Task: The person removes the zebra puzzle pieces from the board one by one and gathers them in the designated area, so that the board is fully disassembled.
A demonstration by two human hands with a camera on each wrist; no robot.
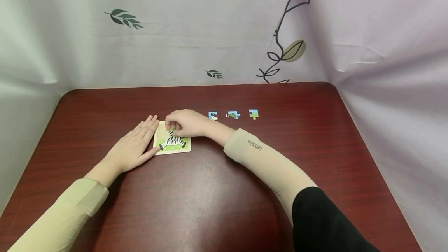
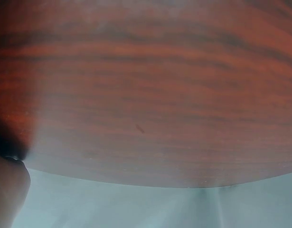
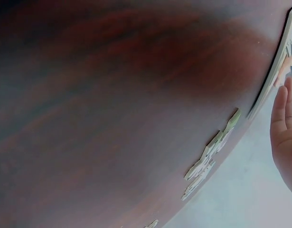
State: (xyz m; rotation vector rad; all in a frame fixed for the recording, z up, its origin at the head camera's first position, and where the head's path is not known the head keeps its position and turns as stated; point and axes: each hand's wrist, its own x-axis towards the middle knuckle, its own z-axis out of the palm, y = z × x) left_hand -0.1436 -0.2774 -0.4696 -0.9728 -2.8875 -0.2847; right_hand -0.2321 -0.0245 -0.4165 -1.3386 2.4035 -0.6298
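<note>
A square wooden puzzle board (image 1: 175,152) with a zebra picture (image 1: 174,140) lies on the table. My left hand (image 1: 134,147) rests flat at its left side, fingers stretched out and thumb at the lower left corner. Over the upper part of the board, my right hand (image 1: 189,123) bends its fingers and pinches a small puzzle piece, mostly covered by the fingers. Bare wood shows at the board's upper left. In the right wrist view, the right hand (image 3: 286,133) is at the right edge beside the board's rim (image 3: 274,71).
Three loose puzzle pieces lie in a row right of the board: one with a zebra head (image 1: 213,116), one blue and green (image 1: 233,115), one green and blue (image 1: 253,114). A pale leaf-printed curtain (image 1: 175,49) hangs behind the reddish-brown table (image 1: 189,205).
</note>
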